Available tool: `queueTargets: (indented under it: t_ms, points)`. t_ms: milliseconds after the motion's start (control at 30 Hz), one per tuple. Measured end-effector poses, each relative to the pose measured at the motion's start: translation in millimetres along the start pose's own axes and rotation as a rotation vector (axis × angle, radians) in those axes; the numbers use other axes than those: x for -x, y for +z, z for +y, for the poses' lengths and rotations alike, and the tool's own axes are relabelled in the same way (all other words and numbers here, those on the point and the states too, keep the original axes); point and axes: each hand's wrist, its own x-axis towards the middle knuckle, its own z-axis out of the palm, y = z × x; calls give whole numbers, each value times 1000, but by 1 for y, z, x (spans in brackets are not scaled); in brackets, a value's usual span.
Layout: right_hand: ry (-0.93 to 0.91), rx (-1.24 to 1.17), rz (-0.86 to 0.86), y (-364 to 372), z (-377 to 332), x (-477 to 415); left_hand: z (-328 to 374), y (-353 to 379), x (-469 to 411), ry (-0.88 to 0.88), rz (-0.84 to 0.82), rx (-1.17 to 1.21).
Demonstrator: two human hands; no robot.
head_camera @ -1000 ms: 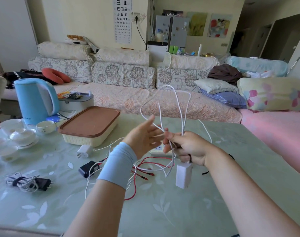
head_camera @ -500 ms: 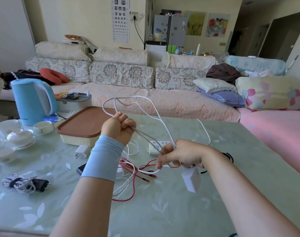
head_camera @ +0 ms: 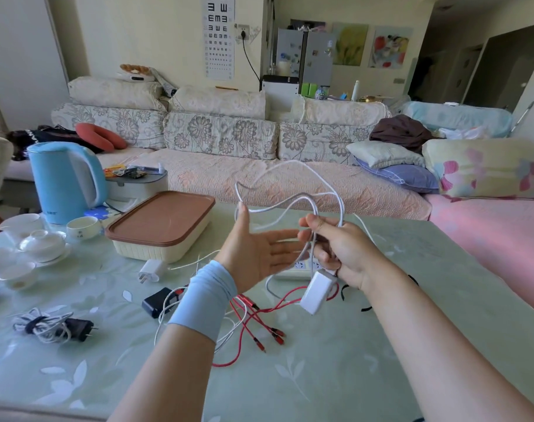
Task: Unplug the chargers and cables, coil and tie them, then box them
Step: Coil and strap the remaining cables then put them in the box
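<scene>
**A:** What has changed in the last half second?

**B:** The left hand (head_camera: 259, 254), with a pale blue wristband (head_camera: 204, 300) at the wrist, was a fist pulling the white cable (head_camera: 271, 208) taut out to the left. Now it is spread flat, fingers straight, and has come in just beside the right hand (head_camera: 344, 254).

**A:** And the right one?

**B:** It still grips the gathered strands with its fingers curled round them and its thumb sticking out.

**A:** How does the cable look?

**B:** It is thin, white and slack, rising in several uneven loops above both hands. Its white charger block (head_camera: 317, 292) hangs tilted just under the right hand, above the tabletop (head_camera: 320, 376).

**A:** Does the left hand touch it?

**B:** One strand runs past the thumb tip, and the fingertips reach the strands below the right thumb. I cannot tell whether they touch.

**A:** What lies beyond?

**B:** Red cables (head_camera: 253, 318) are tangled under the hands with a power strip (head_camera: 299, 266) behind them. To the left are a black charger (head_camera: 156, 301) and a white plug (head_camera: 151, 269). Farther left is a tied bundle (head_camera: 46, 325). Behind them stands the box (head_camera: 165, 220), its brown lid on.
</scene>
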Motion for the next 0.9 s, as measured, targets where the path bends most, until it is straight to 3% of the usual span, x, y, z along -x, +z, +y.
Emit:
queueTargets:
  t_ms: [133,233,300,400,467,567,733,900]
  points:
    - [41,-127,40,-5,-3,-3,-8,9,-8,-54,-148,-171]
    - [79,-121,15,-12,-4,-5,-17,15,-12,34,-117,-330]
    - [96,-72,-11,-13,-3,-4,-21,16,-11,125,-70,-483]
    - [88,161,-22,-15,-3,-3,-23,12,-11,112,-20,-593]
    - [74,348,-15,-18,0,-3,-21,14,-13,114,58,-525]
    - [104,514,-67,-17,5,0,-14,13,-14,222,175,-237]
    - [132,627,-284,-1,12,8,-3,14,-13,319,120,256]
    - [59,677,-320,9,18,6,-1,12,-13,353,118,422]
